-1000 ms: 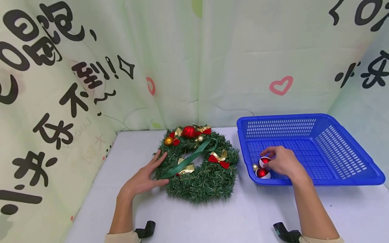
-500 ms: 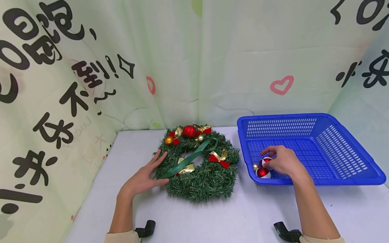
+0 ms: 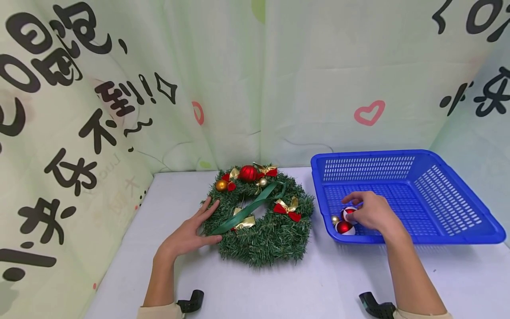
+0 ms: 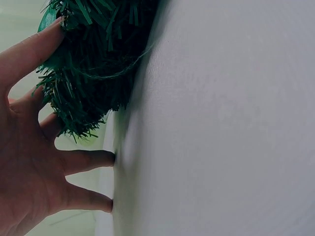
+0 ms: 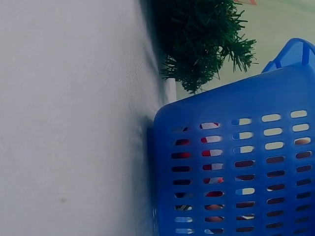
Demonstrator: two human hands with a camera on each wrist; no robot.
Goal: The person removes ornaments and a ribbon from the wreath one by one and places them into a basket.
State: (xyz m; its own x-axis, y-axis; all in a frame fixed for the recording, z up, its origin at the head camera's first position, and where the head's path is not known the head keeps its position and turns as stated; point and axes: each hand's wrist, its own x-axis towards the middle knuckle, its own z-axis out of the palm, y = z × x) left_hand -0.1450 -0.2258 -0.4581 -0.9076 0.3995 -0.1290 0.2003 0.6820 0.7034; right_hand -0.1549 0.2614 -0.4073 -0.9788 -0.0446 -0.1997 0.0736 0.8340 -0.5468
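A green Christmas wreath (image 3: 264, 250) lies on the table, trimmed with red and gold bows, baubles and a green ribbon (image 3: 255, 204). My left hand (image 3: 183, 237) rests with spread fingers against its left side; in the left wrist view two fingertips of this hand (image 4: 24, 162) touch the tabletop. Inside the blue basket (image 3: 370, 153), my right hand (image 3: 374, 215) pinches a red-and-white bauble (image 3: 345, 212). A second red-and-white bauble (image 3: 344, 227) and a small gold bauble (image 3: 335, 219) lie beside it. The basket wall (image 5: 256, 93) hides this hand mostly in the right wrist view.
A white-covered table (image 3: 271, 292) bears the wreath and the basket, which stand close together. Behind them hangs a pale green curtain (image 3: 311, 88) with black lettering and pink hearts. Black wrist mounts (image 3: 192, 301) sit at both sleeves.
The bauble under my right fingers has shifted slightly to the right since a second ago. My left hand and the wreath have stayed in place.
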